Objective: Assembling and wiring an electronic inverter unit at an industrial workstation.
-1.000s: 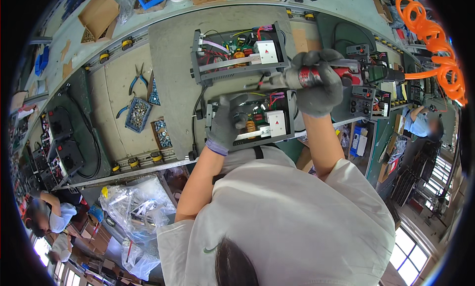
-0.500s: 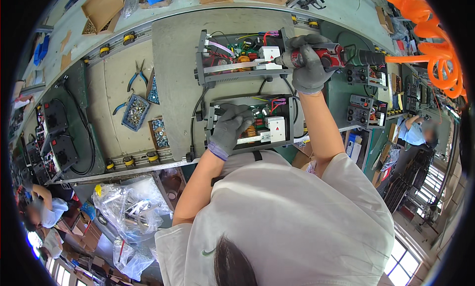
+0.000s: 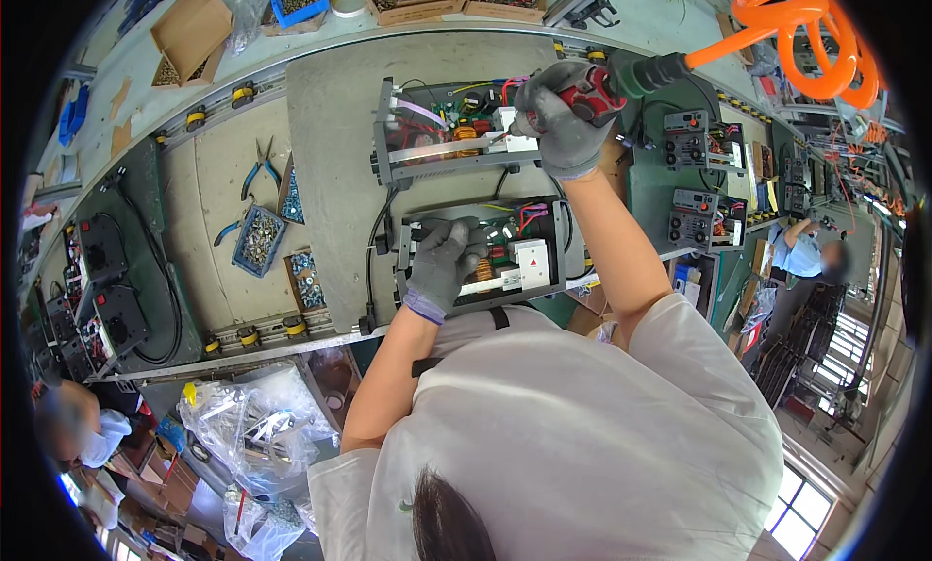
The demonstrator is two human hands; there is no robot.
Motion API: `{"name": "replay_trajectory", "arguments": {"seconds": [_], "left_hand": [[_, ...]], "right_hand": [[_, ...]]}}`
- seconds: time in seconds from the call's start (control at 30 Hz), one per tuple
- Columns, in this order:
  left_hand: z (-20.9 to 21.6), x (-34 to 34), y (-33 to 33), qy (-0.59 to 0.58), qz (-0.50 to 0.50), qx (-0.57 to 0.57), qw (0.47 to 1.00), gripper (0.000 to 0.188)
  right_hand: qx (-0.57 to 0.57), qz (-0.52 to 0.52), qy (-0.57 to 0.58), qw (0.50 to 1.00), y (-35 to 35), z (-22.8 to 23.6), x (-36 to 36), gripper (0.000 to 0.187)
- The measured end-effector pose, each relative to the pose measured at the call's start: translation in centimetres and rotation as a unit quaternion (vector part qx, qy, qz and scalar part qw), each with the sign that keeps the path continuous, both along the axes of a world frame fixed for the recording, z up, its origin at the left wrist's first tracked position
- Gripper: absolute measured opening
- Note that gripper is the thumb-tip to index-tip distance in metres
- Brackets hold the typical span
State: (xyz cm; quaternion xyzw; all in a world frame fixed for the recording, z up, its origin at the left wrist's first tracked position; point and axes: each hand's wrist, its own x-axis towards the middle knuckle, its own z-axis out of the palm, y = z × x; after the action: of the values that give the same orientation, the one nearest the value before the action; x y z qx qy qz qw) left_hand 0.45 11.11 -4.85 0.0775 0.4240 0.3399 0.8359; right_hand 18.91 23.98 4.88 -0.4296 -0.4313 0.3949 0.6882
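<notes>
Your right hand's (image 3: 571, 136) fingers clasp the driver (image 3: 594, 91) at the far unit (image 3: 442, 170) — left hand's (image 3: 442, 268) curl over the near unit (image 3: 532, 263), hold unclear.

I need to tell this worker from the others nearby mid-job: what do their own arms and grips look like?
The left grip and right grip wear matching dark grey gloves. A lavender cuff shows clearly at the left wrist. The forearms are bare, and the sleeves are short, loose and pale grey.
</notes>
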Motion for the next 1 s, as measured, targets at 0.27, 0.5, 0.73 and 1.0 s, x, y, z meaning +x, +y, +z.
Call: {"name": "replay_trajectory", "arguments": {"seconds": [0.27, 0.5, 0.73, 1.0], "left_hand": [[-0.7, -0.6, 0.4, 0.036, 0.000, 0.021, 0.999, 0.035], [-0.2, -1.2, 0.5, -0.032, 0.037, 0.061, 0.997, 0.016], [0.1, -2.6, 0.6, -0.096, 0.093, 0.074, 0.988, 0.020], [0.5, -3.7, 1.8, -0.063, 0.147, -0.005, 0.987, 0.041]], "right_hand": [[-0.027, 0.023, 0.001, 0.999, -0.1, 0.3, -0.3, 0.022], [-0.020, 0.021, -0.035, 0.999, 0.0, -0.5, -0.2, 0.029], [-0.055, -0.007, 0.034, 0.998, -0.7, 1.2, -0.9, 0.020], [0.040, 0.221, 0.222, 0.949, -6.0, 5.7, -2.6, 0.033]]}}
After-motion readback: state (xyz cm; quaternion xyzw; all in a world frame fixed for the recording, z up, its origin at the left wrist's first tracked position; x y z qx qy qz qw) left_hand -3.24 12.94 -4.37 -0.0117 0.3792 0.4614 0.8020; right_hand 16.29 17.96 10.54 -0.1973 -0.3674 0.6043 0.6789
